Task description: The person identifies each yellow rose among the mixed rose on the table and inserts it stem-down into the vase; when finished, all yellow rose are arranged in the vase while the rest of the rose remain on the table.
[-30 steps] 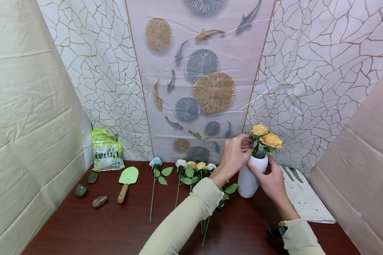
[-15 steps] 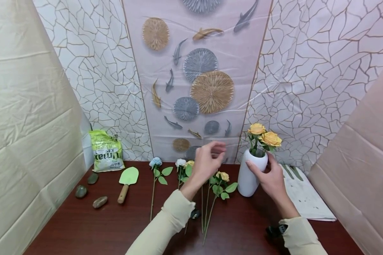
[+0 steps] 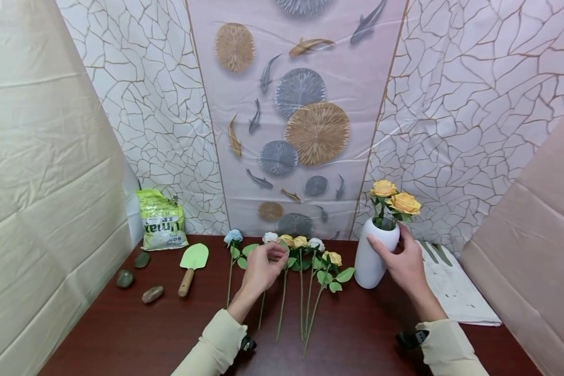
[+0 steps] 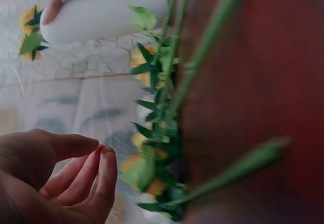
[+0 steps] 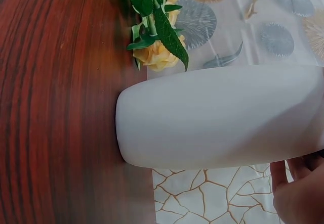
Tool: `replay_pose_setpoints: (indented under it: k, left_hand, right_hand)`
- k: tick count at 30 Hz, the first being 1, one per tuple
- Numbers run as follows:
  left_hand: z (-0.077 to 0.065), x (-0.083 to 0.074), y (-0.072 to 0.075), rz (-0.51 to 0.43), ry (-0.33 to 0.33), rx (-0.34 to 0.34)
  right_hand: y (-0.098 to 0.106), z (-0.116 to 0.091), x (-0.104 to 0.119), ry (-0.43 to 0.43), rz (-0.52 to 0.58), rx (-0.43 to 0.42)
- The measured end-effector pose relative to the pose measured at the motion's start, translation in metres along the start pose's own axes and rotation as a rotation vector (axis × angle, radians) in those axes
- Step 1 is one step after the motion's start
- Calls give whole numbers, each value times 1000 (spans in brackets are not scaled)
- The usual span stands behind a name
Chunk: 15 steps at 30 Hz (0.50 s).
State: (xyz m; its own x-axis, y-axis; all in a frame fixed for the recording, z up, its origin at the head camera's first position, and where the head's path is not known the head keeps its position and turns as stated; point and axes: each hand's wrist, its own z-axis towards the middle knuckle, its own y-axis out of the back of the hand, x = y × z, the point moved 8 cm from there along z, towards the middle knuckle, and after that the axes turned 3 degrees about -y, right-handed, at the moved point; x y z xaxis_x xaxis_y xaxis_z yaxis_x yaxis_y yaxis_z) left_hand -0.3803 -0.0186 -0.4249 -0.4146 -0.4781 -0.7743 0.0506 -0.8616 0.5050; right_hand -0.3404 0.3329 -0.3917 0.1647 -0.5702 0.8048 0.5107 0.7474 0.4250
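My right hand [image 3: 406, 263] grips a tall white vase [image 3: 370, 261] near its mouth, thumb on the front. The vase stands on the table with two yellow roses [image 3: 405, 202] rising out of it. In the right wrist view the vase [image 5: 217, 118] fills the middle. My left hand [image 3: 263, 269] hovers above a row of loose roses, its fingers loosely curled with nothing in them. The row has a white rose [image 3: 316, 244] and a yellow rose [image 3: 332, 258] among several. The left wrist view shows thumb and fingertips of the left hand [image 4: 76, 173] close together beside the blooms.
A blue rose [image 3: 233, 236] lies left of the row. Farther left are a green trowel [image 3: 192, 261] with a wooden handle, several stones [image 3: 125, 279] and a green-and-white bag [image 3: 163, 222]. A folded white cloth [image 3: 458, 292] lies right of the vase. A patterned curtain hangs behind.
My left hand has left the flowers in the vase and moved left and down to the loose roses. My right hand still holds the vase in place.
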Motion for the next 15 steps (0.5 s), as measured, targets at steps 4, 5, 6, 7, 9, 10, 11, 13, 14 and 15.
replay_pose_setpoints:
  k: [4,5,6,7,9,10,11,13,14,15]
  left_hand:
    - [-9,17,-2,-8,43,32]
    - [-10,20,-3,-7,53,44]
    - [-11,21,-3,-2,55,56]
    - [-11,22,-4,5,60,66]
    - [-12,23,-5,11,67,92]
    - [-12,24,-5,17,77,108]
    - [-13,26,-6,19,89,124]
    - [-15,30,-7,16,123,161]
    - [-16,32,-8,1,142,181]
    - [-18,35,-9,-12,165,200]
  right_hand:
    - [2,2,0,3,-8,-8]
    - [2,2,1,3,-8,-8]
    - [2,3,1,3,-9,-9]
    - [2,3,1,3,-9,-11]
    - [2,2,1,2,-4,-8]
    - [2,2,1,3,-6,-7]
    - [2,1,1,3,-5,-6]
    - [1,1,2,3,-3,-1]
    - [0,0,1,1,-1,2]
    - [-1,0,1,0,-1,5]
